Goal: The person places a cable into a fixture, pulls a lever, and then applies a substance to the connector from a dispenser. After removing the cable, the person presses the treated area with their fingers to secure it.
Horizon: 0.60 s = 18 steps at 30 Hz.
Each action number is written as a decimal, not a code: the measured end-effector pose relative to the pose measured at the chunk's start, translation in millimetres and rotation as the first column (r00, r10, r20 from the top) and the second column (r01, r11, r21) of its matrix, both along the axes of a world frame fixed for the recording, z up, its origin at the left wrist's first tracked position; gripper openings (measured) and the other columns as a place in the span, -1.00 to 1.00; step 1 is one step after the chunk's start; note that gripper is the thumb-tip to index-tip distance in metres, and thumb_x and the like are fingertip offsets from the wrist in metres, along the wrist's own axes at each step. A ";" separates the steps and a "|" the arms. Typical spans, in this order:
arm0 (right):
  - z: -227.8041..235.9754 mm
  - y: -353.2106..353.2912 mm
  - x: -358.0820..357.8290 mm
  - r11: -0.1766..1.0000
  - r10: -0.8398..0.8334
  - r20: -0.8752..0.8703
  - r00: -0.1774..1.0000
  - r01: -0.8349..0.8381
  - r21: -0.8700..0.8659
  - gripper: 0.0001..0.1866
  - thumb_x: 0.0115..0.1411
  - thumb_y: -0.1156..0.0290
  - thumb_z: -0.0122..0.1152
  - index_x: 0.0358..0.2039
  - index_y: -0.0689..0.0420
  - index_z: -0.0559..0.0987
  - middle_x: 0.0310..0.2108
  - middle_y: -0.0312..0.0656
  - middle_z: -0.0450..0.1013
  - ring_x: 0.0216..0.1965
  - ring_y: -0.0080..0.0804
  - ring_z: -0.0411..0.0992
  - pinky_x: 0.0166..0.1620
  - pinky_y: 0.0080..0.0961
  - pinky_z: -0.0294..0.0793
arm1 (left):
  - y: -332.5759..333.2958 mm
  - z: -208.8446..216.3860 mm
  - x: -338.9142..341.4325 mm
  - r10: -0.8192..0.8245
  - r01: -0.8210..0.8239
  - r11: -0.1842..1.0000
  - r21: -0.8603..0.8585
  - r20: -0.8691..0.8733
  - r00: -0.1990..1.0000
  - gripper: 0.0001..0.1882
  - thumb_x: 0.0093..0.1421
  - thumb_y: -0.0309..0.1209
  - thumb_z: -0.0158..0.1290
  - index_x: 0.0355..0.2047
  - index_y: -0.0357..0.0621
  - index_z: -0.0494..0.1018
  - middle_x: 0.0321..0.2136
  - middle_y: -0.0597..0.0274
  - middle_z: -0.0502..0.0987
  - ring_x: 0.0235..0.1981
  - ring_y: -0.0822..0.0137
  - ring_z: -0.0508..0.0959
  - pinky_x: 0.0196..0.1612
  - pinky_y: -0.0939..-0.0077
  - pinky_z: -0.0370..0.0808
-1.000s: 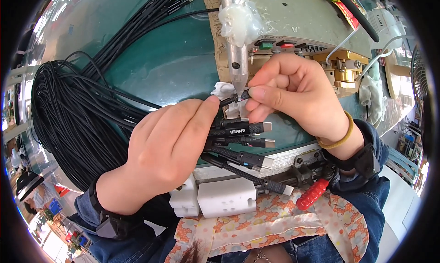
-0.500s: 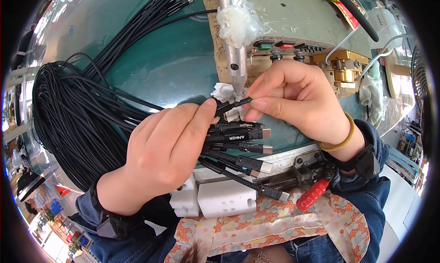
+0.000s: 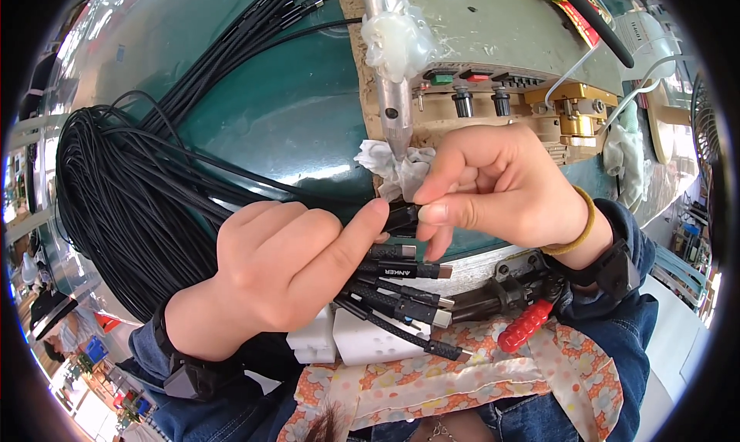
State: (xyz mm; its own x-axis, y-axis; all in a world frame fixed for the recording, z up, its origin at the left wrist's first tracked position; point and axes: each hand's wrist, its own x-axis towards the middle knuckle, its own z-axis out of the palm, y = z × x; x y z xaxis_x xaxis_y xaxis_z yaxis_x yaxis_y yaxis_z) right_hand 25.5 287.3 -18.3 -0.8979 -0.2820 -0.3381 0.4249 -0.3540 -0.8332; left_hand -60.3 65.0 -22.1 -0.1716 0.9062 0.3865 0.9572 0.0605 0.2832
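Observation:
My left hand (image 3: 285, 268) is closed round a bundle of black braided cables, its index finger and thumb on one cable end. Several cable plugs (image 3: 408, 271) with metal tips fan out to the right below its fingers. In front of that index finger, my right hand (image 3: 501, 188) pinches the black end piece (image 3: 401, 215) of the uppermost cable between thumb and index finger; its tip is hidden by the fingers. Just above this end hangs a pointed metal nozzle (image 3: 398, 130), apart from it. Crumpled white tissue (image 3: 378, 157) sits round the nozzle's tip.
A large loop of black cables (image 3: 116, 203) lies on the green table at left. Whitish set glue (image 3: 401, 41) clings to the nozzle's tube. Behind my right hand stands a machine panel with black knobs (image 3: 462, 101). Nearby are white blocks (image 3: 385, 342) and a red-gripped handle (image 3: 526, 326).
Both hands have drawn the cable end down toward me, away from the nozzle tip. The left hand has shifted slightly right, and the hanging plugs have moved lower.

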 end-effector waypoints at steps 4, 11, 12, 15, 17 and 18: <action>5.1 1.6 -4.7 0.986 0.060 -0.018 0.998 -0.056 0.156 -0.95 0.10 0.63 0.15 -0.39 0.31 0.48 -0.54 -0.20 0.46 -0.58 -0.52 0.44 -0.48 -0.63 0.42 | 2.4 -11.6 -3.3 -0.013 0.011 0.996 0.083 0.021 1.000 -0.59 -0.22 -0.46 0.10 -0.27 -0.28 0.52 -0.62 0.30 0.29 -0.69 0.46 0.34 -0.70 0.63 0.27; 0.8 -0.3 -2.3 0.862 0.351 -0.218 0.911 -0.224 0.455 -0.92 0.08 0.55 0.22 -0.49 0.28 0.52 -0.60 -0.38 0.40 -0.64 -0.68 0.22 -0.60 -0.71 0.12 | 6.3 -4.4 0.6 0.001 -0.002 1.000 -0.029 -0.019 1.000 -0.61 -0.20 -0.46 0.08 -0.27 -0.27 0.50 -0.55 0.25 0.34 -0.63 0.41 0.40 -0.64 0.61 0.34; 0.2 -1.8 -2.1 0.862 0.352 -0.220 0.910 -0.223 0.454 -0.92 0.08 0.55 0.22 -0.49 0.28 0.52 -0.60 -0.38 0.40 -0.64 -0.68 0.22 -0.60 -0.71 0.12 | 3.6 0.0 2.3 0.004 -0.007 0.992 -0.129 -0.021 1.000 -0.62 -0.20 -0.46 0.08 -0.28 -0.29 0.49 -0.53 0.23 0.36 -0.61 0.39 0.41 -0.62 0.60 0.36; -1.1 -4.3 -0.7 0.930 0.208 -0.031 0.978 -0.187 0.316 -0.92 0.09 0.52 0.21 -0.47 0.27 0.54 -0.61 -0.36 0.41 -0.65 -0.68 0.27 -0.60 -0.74 0.19 | 2.9 -1.5 2.9 0.025 -0.031 0.985 -0.169 -0.035 0.999 -0.63 -0.18 -0.47 0.07 -0.28 -0.33 0.48 -0.51 0.20 0.38 -0.60 0.36 0.43 -0.59 0.58 0.39; 3.3 -4.4 -4.7 0.934 0.172 0.043 0.984 -0.177 0.311 -0.92 0.10 0.51 0.19 -0.46 0.27 0.54 -0.61 -0.34 0.42 -0.66 -0.68 0.29 -0.61 -0.75 0.21 | 2.5 -6.9 1.5 0.075 -0.078 0.996 -0.054 -0.052 0.996 -0.63 -0.16 -0.47 0.06 -0.27 -0.37 0.46 -0.49 0.17 0.41 -0.58 0.33 0.45 -0.58 0.56 0.42; 6.4 -3.8 -6.8 0.937 0.133 0.118 0.984 -0.163 0.309 -0.92 0.11 0.51 0.18 -0.45 0.27 0.54 -0.61 -0.32 0.43 -0.66 -0.67 0.31 -0.61 -0.75 0.24 | 2.6 -7.8 0.5 0.075 -0.078 0.995 -0.054 -0.052 0.996 -0.63 -0.16 -0.47 0.06 -0.27 -0.37 0.46 -0.49 0.17 0.41 -0.58 0.33 0.45 -0.58 0.56 0.42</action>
